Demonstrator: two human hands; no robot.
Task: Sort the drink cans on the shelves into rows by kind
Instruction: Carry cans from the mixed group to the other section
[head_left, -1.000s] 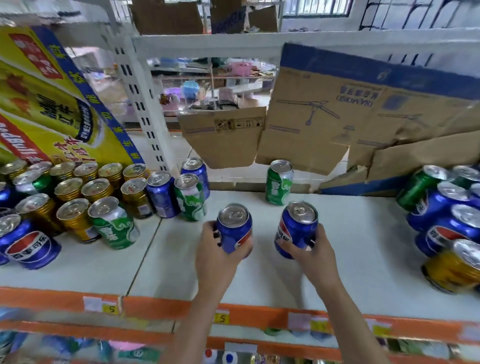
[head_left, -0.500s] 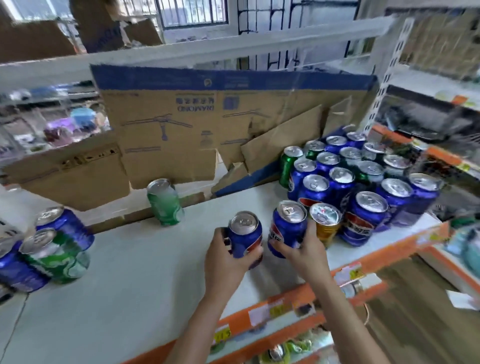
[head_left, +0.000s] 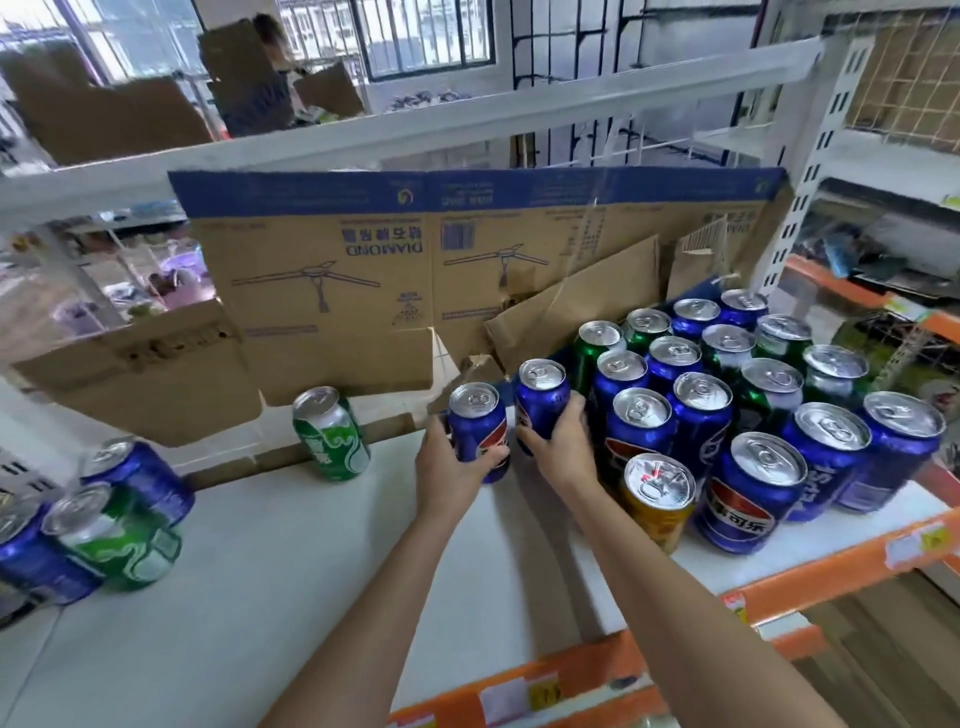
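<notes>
Blue cans, one (head_left: 478, 431) gripped in left hand (head_left: 449, 473), one (head_left: 543, 402) in right hand (head_left: 563, 449), just left of packed cans (head_left: 753, 415).

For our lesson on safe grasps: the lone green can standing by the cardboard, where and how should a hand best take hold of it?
Grip the green can round the middle of its side wall, coming from the front, open-shelf side. It stands upright and apart from other cans, so its round body is free there, while the cardboard right behind it probably blocks a reach from the back.

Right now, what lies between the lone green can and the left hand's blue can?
Only bare white shelf lies between green can and blue can, in the head view.
</notes>
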